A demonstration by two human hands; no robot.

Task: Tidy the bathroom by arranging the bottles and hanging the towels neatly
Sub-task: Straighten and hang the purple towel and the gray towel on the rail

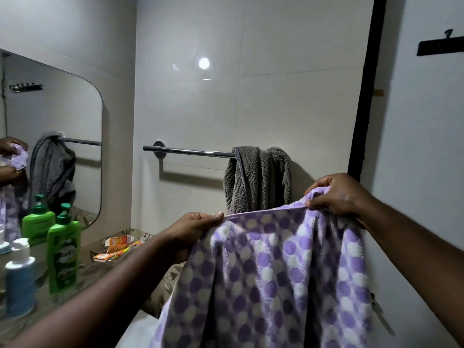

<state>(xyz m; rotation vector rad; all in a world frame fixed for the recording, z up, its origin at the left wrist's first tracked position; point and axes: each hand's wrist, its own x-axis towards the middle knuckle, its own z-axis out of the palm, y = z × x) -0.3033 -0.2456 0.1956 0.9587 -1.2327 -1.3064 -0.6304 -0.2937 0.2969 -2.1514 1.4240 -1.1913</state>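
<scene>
So we're on the towel part of the job. The person is standing in front of the wall holding up a purple-and-white polka-dot terry towel, stretched out by its top edge between both hands. It hangs in front of them, below and short of the chrome towel rail, not on it yet.

The left hand pinches the top hem, thumb on top and fingers curled underneath. The right hand sits higher and grips a bunched-up corner, fingers wrapped over the fabric. Both forearms reach forward, the right one raised a bit more, so the top edge slopes up to the right.

The rail's right end is already taken by a grey ribbed towel that's slung on pretty messily. The left stretch of the bar is bare, so my guess is the next move is to lift the dotted towel up and over that part, then even out the drop on both sides. The grey one probably needs straightening too.

On the counter to the left, two green pump bottles and a blue bottle with a white cap stand close together.
</scene>
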